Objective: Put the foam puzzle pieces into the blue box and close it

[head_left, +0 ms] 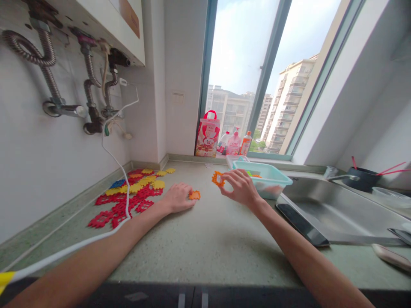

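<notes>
My left hand (179, 197) rests low over the counter, its fingers closed on the edge of an orange notched building piece (195, 195). Raised above the counter, my right hand (240, 186) pinches a second orange notched piece (218, 179), which is tilted up and has an opening in its middle. Left of my left hand lie red pieces (120, 207), yellow pieces (141, 185) and a blue piece (117, 184), spread flat and partly overlapping. Behind my right hand stands a light teal plastic tub (269, 173) with some orange and green pieces inside.
A black phone (302, 224) lies between the tub and the steel sink (324, 205). A white cable (127, 188) hangs across the red pieces. Bottles (234, 143) and a red bag (208, 139) stand by the window. A dark pot (362, 179) sits behind the sink.
</notes>
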Available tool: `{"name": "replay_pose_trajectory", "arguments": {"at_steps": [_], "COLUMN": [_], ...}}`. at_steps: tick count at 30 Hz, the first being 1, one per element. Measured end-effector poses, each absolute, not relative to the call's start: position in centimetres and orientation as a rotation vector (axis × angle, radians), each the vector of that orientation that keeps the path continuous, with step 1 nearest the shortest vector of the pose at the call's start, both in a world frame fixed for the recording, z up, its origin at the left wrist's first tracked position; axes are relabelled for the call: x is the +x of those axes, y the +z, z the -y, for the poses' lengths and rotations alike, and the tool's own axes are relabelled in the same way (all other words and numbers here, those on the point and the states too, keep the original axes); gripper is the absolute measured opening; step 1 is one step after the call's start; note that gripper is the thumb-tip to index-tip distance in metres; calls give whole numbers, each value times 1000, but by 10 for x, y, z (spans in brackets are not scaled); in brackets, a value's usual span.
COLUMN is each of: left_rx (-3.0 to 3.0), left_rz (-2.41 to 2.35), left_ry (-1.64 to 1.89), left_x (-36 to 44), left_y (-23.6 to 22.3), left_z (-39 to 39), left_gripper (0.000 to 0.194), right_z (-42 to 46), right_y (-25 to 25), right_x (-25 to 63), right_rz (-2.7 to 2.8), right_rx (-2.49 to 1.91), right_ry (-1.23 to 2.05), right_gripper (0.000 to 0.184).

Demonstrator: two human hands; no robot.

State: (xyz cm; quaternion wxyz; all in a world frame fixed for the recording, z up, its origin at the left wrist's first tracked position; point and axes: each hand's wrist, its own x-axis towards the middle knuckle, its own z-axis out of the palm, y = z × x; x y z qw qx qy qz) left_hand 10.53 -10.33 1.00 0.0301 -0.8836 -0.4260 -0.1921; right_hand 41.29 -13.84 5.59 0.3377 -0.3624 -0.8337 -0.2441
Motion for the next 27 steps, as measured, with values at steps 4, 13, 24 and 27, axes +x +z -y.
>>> {"name": "replay_pose_trajectory", "arguments": {"at_steps": [4, 13, 24, 27], "left_rx": [-2754, -2767, -2784, -2786], "left_rz": [1308, 1303, 1303, 1316], "left_ry": [-583, -621, -635, -684], "left_x": [104, 103, 103, 103], "left_y": [13, 14, 13, 14], "left_z": [102, 102, 100, 102], "left_gripper": [19, 19, 20, 22], "right_z": [128, 120, 124, 127], "right_y": [77, 78, 83, 77], "right_x": [487, 570, 550, 505], "right_rz": [1766, 1441, 1589, 1816], "right_rx": [-1369, -2228, -1878, -1448], "right_ry": [-895, -416, -672, -756], "right_gripper": [24, 45, 40, 31]}}
